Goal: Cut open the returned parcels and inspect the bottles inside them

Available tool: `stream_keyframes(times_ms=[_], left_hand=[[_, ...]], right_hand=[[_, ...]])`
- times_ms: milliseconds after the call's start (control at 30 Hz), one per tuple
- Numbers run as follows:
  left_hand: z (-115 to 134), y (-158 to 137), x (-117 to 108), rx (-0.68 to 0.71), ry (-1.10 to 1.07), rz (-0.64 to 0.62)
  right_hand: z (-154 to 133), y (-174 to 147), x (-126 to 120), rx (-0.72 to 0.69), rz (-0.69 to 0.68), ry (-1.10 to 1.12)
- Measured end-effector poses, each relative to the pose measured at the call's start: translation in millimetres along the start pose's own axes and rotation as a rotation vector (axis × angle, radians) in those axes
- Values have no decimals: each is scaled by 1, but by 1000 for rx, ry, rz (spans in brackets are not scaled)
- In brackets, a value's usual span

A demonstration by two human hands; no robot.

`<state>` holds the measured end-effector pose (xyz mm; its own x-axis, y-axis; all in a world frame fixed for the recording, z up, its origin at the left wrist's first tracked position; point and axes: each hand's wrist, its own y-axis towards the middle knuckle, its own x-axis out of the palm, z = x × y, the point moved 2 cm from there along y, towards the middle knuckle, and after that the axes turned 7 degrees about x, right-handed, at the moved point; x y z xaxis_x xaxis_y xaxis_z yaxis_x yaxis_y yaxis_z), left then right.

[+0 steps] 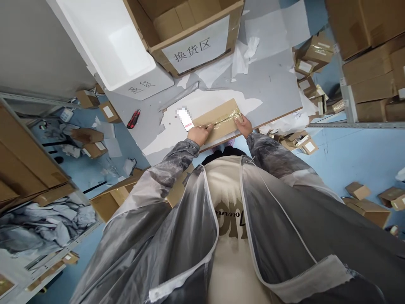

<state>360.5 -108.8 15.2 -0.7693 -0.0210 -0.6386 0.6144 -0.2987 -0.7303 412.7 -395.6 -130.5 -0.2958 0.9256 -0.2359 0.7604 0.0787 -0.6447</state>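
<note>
- The cardboard box (pixel 219 119) lies at the near edge of the desk (pixel 276 93), slightly askew, its taped face up; keep it fully supported there, since it would probably tip if drawn further toward the body.
- Clear tape (pixel 228 118) runs lengthwise along that upper face, wrinkled and shiny toward the right end; it is best to smooth a finger along it and feel for a lifted end rather than tug at the folds.
- The left grip (pixel 198 135) is curled over the box's left end, with digits on top near the tape; whether any reach underneath I cannot tell. Light, flat pressure here should stop the box turning.
- The right grip (pixel 243 125) is closed on the right end, beside the tape; holding the corner without squeezing should spare the cardboard.
- A ragged white sheet (pixel 167 141) lies under the box and could slide, so press down rather than sideways.
- The phone (pixel 185 120), screen lit, lies just beside the left end; swing the box away from it, not into it.
- The red-and-black cutter (pixel 133 119) rests well apart at the left; leave elbow room around it.
- Beyond stands a large labelled carton (pixel 196 46), clear of both forearms.
</note>
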Motion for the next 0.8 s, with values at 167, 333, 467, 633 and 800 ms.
stream_keyframes(times_ms=[167, 333, 467, 633, 800], left_hand=[[-43, -63, 31, -82, 1, -24], [-63, -106, 72, -158, -102, 88], [-48, -113, 112, -360, -346, 282], [-2, -81, 134, -465, -802, 479], [13, -52, 124, -505, -869, 516]], right_hand=[[4, 5, -5, -3, 61, -101], [1, 13, -15, 33, 75, -270], [-15, 19, -25, 8, 194, -600], [-68, 15, 13, -555, -124, -948], [-103, 16, 57, -778, -468, -1129]])
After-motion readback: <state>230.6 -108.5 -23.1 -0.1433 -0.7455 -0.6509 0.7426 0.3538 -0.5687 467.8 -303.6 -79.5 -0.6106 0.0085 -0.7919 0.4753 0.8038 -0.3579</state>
